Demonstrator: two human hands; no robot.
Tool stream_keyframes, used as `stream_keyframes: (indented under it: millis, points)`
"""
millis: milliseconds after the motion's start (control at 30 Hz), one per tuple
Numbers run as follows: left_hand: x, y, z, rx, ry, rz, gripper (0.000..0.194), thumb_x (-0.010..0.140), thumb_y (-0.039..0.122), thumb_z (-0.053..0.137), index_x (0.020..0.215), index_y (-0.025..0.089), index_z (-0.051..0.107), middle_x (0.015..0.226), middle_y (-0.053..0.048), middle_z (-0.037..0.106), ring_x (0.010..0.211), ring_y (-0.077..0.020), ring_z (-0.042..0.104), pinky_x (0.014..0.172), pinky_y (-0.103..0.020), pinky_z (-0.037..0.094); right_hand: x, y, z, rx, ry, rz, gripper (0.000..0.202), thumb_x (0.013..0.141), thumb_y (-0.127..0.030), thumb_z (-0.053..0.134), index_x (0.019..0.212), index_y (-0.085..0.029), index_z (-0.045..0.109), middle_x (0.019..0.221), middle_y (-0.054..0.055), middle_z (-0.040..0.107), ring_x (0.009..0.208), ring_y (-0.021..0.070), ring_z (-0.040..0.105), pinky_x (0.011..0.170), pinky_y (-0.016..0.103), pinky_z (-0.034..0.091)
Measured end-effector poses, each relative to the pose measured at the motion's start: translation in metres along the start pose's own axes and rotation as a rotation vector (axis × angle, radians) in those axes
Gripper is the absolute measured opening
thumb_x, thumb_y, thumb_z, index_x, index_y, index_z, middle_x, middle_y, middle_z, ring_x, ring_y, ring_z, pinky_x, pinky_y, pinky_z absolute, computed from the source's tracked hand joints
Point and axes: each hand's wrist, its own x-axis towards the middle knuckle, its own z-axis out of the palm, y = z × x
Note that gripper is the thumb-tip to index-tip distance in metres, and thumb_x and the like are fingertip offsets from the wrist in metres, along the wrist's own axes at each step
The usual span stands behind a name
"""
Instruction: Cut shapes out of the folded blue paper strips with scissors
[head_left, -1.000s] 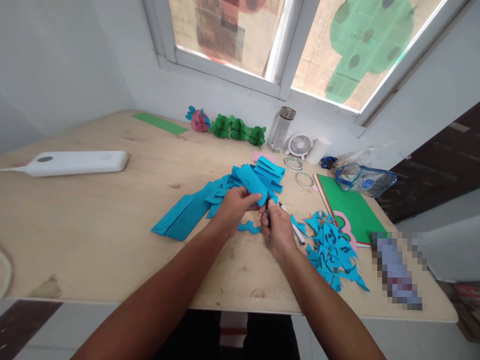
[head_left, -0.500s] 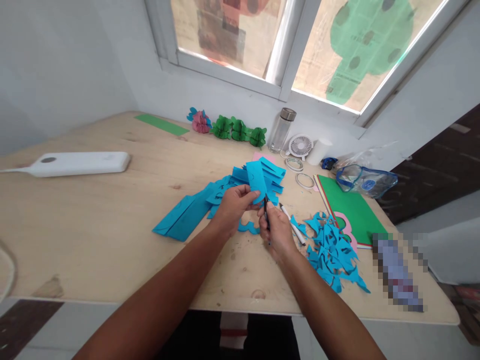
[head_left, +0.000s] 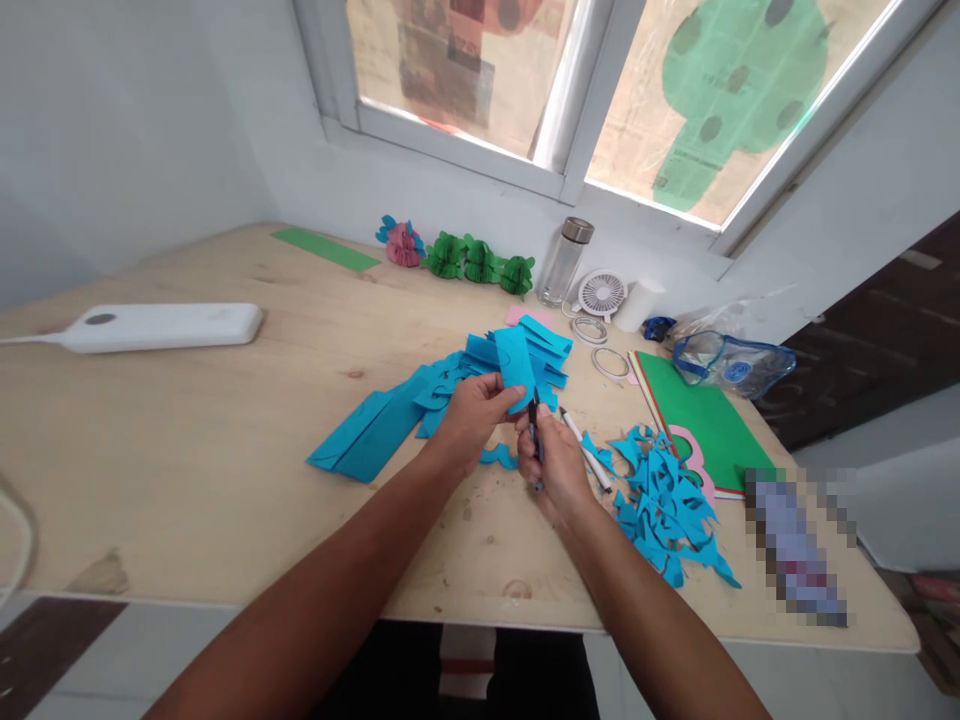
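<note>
My left hand [head_left: 474, 415] pinches a blue paper piece [head_left: 514, 358] between thumb and fingers; a curved line shows on it. Wrapped round the dark handles of a pair of scissors [head_left: 534, 425] is my right hand [head_left: 556, 458], with the blades at the right edge of that paper. Behind and left of my hands lie more blue strips, and a folded blue sheet [head_left: 367, 435] lies at their left end. A white marker [head_left: 589, 455] rests just right of my right hand, beside a heap of blue scraps [head_left: 667, 505].
A white power strip [head_left: 165, 327] lies at left. Along the back stand green paper ornaments [head_left: 478, 260], a glass bottle [head_left: 564, 262] and a small fan [head_left: 601, 292]. At right are tape rolls [head_left: 610, 362], green sheets [head_left: 705, 425] and a clear pouch [head_left: 731, 365].
The scissor blades look a little more closed at the paper's edge. Both hands keep almost the same place and grip.
</note>
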Motion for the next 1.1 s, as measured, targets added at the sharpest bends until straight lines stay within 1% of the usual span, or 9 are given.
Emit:
stream_keyframes:
  millis: [300,467,633,833,1000,1100]
  points:
    - [-0.0019,0.0002,0.0015,0.023,0.011,0.032,0.026,0.062,0.037,0.07,0.06,0.014,0.057,0.056,-0.001,0.058,0.054,-0.0125,0.052,0.057,-0.027,0.047,-0.0003,-0.0015,-0.0001,0.006,-0.025,-0.022,0.044,0.071,-0.06,0.061,0.067,-0.018,0.053,0.043,-0.009,0.039,0.031,0.0035,0.025,0.033,0.02,0.011]
    - [-0.0025,-0.0012,0.0032,0.02,0.004,0.024,0.024,0.062,0.036,0.068,0.059,0.015,0.057,0.054,-0.001,0.057,0.053,-0.0126,0.051,0.054,-0.026,0.046,-0.0007,-0.0028,0.0014,-0.038,0.004,-0.048,0.044,0.072,-0.061,0.059,0.065,-0.018,0.053,0.043,-0.008,0.04,0.031,0.0039,0.025,0.034,0.02,0.012]
    - [-0.0047,0.0029,0.0055,0.026,0.009,0.046,0.022,0.062,0.034,0.067,0.059,0.015,0.057,0.052,0.0,0.057,0.051,-0.0119,0.051,0.055,-0.026,0.047,-0.002,-0.0042,0.0035,-0.049,0.02,-0.06,0.043,0.073,-0.06,0.058,0.065,-0.018,0.053,0.042,-0.008,0.039,0.032,0.0041,0.025,0.034,0.02,0.013]
    - [-0.0058,0.0048,0.0058,0.026,0.0,0.036,0.022,0.062,0.034,0.067,0.058,0.015,0.056,0.052,0.0,0.056,0.051,-0.0122,0.051,0.057,-0.027,0.046,-0.001,-0.0024,0.0024,-0.058,0.006,-0.048,0.043,0.074,-0.06,0.055,0.062,-0.019,0.05,0.04,-0.008,0.037,0.031,0.0047,0.025,0.034,0.021,0.013]
    - [-0.0061,0.0045,0.0057,0.007,-0.042,0.011,0.024,0.063,0.035,0.066,0.057,0.015,0.054,0.051,0.0,0.055,0.051,-0.0125,0.051,0.054,-0.026,0.046,0.0007,0.0,0.0005,-0.043,0.004,-0.044,0.042,0.075,-0.059,0.055,0.063,-0.019,0.051,0.04,-0.009,0.036,0.03,0.0044,0.024,0.033,0.02,0.013]
    - [-0.006,0.005,0.0055,0.005,-0.013,0.009,0.024,0.061,0.034,0.068,0.057,0.016,0.054,0.053,0.0,0.055,0.052,-0.0121,0.051,0.055,-0.026,0.046,0.001,0.0003,-0.0001,-0.042,0.007,-0.044,0.042,0.074,-0.059,0.056,0.064,-0.018,0.051,0.04,-0.009,0.037,0.03,0.0043,0.025,0.033,0.02,0.013]
